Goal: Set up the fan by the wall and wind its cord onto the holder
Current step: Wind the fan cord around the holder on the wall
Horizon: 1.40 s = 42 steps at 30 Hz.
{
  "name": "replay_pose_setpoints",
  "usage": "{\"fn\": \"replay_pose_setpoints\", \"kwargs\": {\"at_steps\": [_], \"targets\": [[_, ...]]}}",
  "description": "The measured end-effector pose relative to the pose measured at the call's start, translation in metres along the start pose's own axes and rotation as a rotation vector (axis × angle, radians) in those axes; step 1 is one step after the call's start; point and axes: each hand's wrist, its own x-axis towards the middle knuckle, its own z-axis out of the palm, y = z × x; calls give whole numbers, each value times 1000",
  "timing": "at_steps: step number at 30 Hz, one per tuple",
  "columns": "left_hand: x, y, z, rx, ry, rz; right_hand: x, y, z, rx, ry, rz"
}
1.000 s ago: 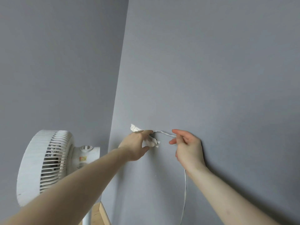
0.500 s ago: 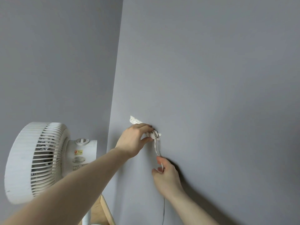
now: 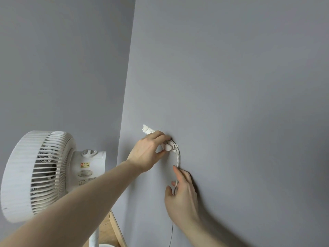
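Left hand (image 3: 148,151) grips holder (image 3: 170,146); right hand (image 3: 181,196) below pinches cord (image 3: 178,158).

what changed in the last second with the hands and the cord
The right hand swung down from beside the holder to below it, drawing the cord from a level run into a hanging one, and now pinches it lower down. The left hand stayed gripping the holder on the wall; the fan did not move.
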Motion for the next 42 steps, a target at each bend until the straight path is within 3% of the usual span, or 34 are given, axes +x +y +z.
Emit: {"fn": "replay_pose_setpoints", "kwargs": {"at_steps": [8,23,29,33,42], "targets": [[5,-3,4,-5,-23,16,-8,13,-13,-55,108,-234],[7,-5,5,18,-39,26,13,7,-30,123,243,-398],[6,-5,6,-3,-26,11,25,2,-37,241,292,-370],[5,-3,7,-28,-26,-8,35,-13,-42,372,359,-259],[-4,0,5,-54,12,-39,36,-24,-44,460,347,-76]]}}
